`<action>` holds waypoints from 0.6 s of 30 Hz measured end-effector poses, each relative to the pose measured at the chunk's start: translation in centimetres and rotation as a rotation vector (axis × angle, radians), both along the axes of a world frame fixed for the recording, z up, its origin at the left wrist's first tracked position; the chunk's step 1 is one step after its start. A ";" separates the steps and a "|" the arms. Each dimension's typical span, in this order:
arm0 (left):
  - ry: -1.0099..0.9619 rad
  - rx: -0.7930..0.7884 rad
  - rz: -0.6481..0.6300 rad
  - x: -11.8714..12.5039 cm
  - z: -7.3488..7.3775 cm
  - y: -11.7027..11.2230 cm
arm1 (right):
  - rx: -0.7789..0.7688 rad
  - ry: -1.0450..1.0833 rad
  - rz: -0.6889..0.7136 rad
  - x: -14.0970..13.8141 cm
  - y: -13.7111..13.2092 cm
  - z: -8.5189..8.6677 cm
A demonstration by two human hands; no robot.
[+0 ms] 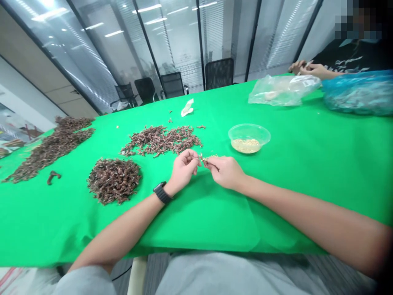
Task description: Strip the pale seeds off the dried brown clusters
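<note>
The left hand [183, 169] and the right hand [225, 172] seem to pinch a small brown dried piece [203, 160] between their fingers, just left of a clear plastic bowl [249, 128] of pale grains [245, 145] on the green tabletop [199, 213].

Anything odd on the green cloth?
A lone dark curved piece lies apart from the long brown strip and the round brown heap; a crumpled white scrap sits by itself further up the green cloth, away from the piles.
</note>
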State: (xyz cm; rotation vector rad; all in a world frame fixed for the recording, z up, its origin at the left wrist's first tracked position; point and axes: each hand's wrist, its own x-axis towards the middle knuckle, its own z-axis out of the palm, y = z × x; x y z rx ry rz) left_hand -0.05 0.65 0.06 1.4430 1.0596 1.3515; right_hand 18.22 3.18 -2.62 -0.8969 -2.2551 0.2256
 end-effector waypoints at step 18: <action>-0.077 -0.068 -0.152 -0.7 -0.7 0.2 | -0.015 0.047 0.030 0.0 0.0 -0.3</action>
